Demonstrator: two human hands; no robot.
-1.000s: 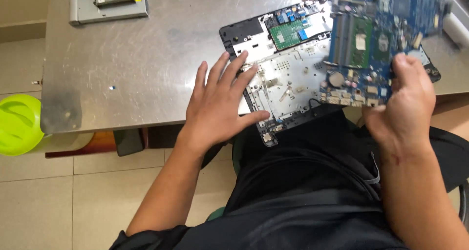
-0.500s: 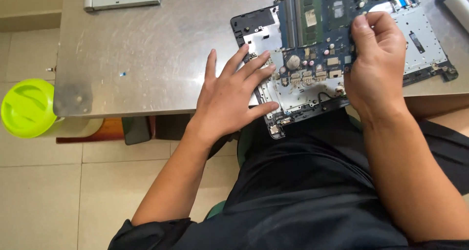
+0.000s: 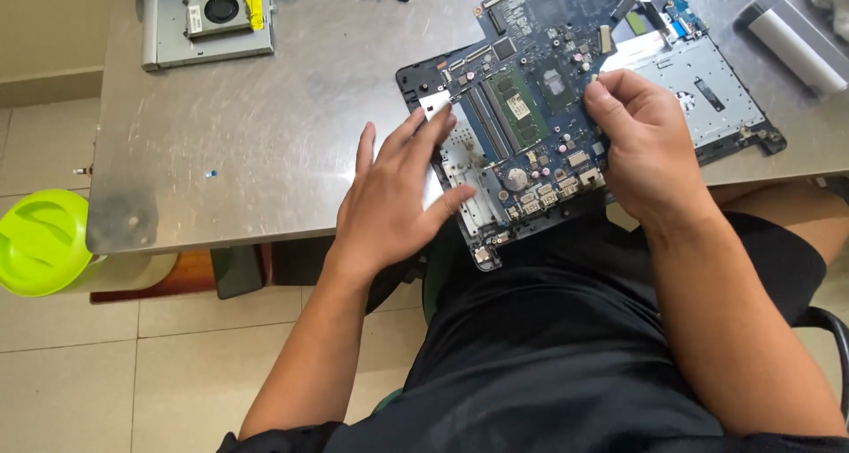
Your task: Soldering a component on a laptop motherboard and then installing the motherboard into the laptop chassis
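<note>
the left hand point(image 3: 398, 196) lies flat and wide open, palm down, its fingers point(image 3: 423, 133) fanned out and pointing up and to the right. the fingertips rest on the left edge of the blue laptop circuit board point(image 3: 539, 108) and on the silvery inner plate of the black open laptop base shell point(image 3: 725, 95) beneath it; the thumb presses against the lower left part of that plate. it grips nothing, it only presses down. the left forearm runs from the lower left of the view straight up to the wrist, over the edge of the scratched grey metal table point(image 3: 265, 152).

the right hand point(image 3: 650, 148) is curled, knuckles up, with thumb and first fingers pinched together at the right side of the circuit board, near its middle. what exactly sits between the fingertips is too small to tell, but the hand has hold of the board's edge or a part on it. the right forearm comes in from the lower right, bent at a steep angle over the person's lap in black shorts point(image 3: 566, 347).

the circuit board lies tilted across the laptop base shell, which overhangs the near table edge just above the lap. at the table's far left corner lies a grey metal plate with a small black cooling fan point(image 3: 208, 19). a white and grey cylinder point(image 3: 791, 42) lies at the far right. a lime green plastic lid point(image 3: 40, 241) sits on the floor side, left of the table.
</note>
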